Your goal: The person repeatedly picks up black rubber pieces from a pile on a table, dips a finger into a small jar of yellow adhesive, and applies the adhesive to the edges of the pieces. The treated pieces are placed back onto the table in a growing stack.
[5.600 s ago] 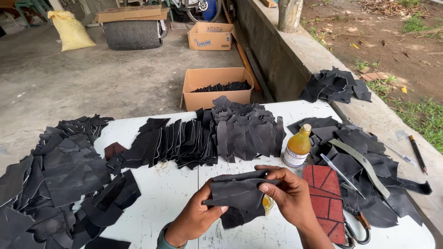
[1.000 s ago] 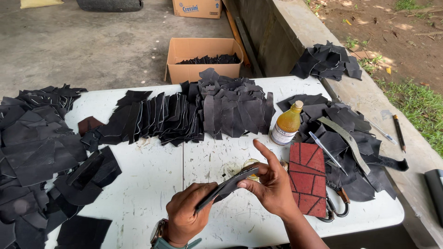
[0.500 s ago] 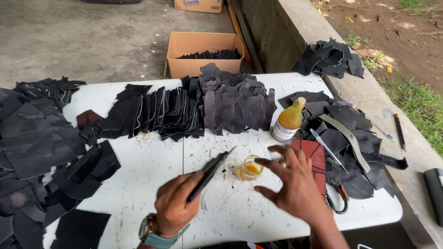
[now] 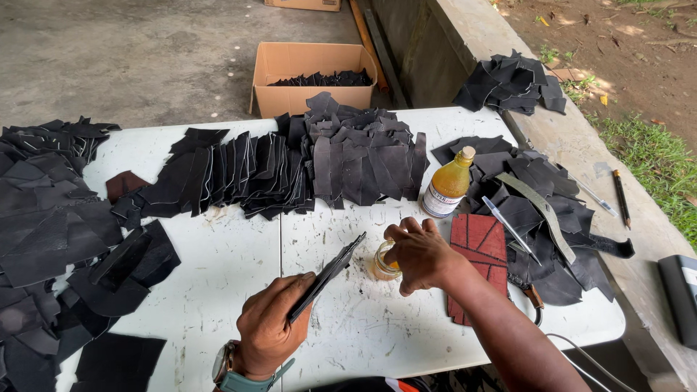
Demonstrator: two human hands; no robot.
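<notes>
— What's the bench like from where you stand?

— White folding bench [image 4: 218, 290], scuffed and stained, a seam down the middle. Nearly all of it is under black leather offcuts: a heap along the left edge [image 4: 51, 218], a fanned row along the far edge [image 4: 290, 170], and another pile at the right end [image 4: 537, 210].

— And the hands?

— The left hand [image 4: 268, 330], a watch on its wrist, is closed around a thin dark leather piece [image 4: 327, 276], fingers wrapped on its lower end, the piece tilted up and away over the near middle of the bench. The right hand [image 4: 421, 254] is cupped down on a small glass jar [image 4: 383, 265] of yellowish stuff, fingertips curled over its top; the jar stands on the bench just left of a red patterned slab [image 4: 479, 254].

— Anything else near them?

— An amber bottle [image 4: 448, 185] with a pale cap stands upright just beyond the right hand, against the right pile. A pen [image 4: 508, 229] and a pale strap [image 4: 537, 207] lie on that pile.

— The room?

— Open, more of a shed. Bare concrete floor [image 4: 109, 58] past the far edge, with a cardboard box [image 4: 312, 76] holding more black pieces. On the right a low concrete ledge [image 4: 581, 145] carries another dark stack [image 4: 512, 80] and a pencil [image 4: 621, 196]; beyond it, dirt and grass [image 4: 653, 152].
</notes>
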